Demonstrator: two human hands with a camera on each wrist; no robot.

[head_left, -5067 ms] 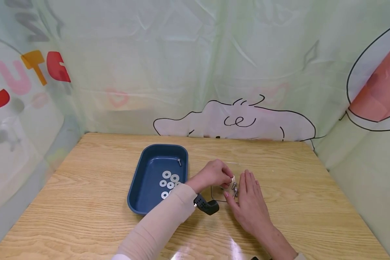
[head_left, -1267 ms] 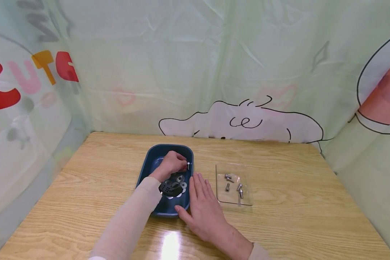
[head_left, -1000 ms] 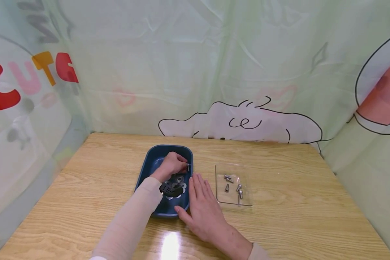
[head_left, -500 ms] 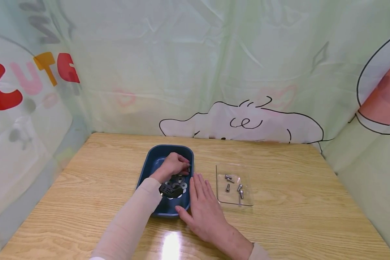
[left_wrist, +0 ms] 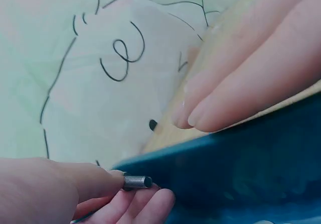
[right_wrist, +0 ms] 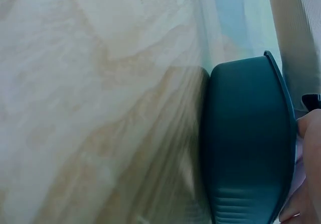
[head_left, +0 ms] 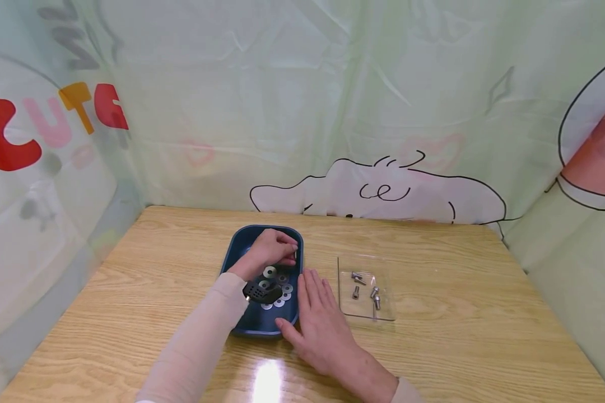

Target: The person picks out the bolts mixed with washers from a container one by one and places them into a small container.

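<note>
A bolt is pinched between the thumb and fingers of my left hand, its threaded end pointing out. This hand reaches into the blue tray, near the right inside wall. Several flat washers lie on the tray's floor, partly hidden behind the wristband. Along the outside of the tray's right wall lies my right hand, fingers straight and thumb at the near corner. Right of it, a clear shallow tray holds several loose bolts.
Both trays stand on a wooden table. A printed curtain rises behind the table and along both sides. A black wristband is on the left wrist.
Since the oldest frame, both hands have moved left from the clear tray to the blue one. Over the last half second my left hand has risen slightly with the bolt; the right has stayed put.
</note>
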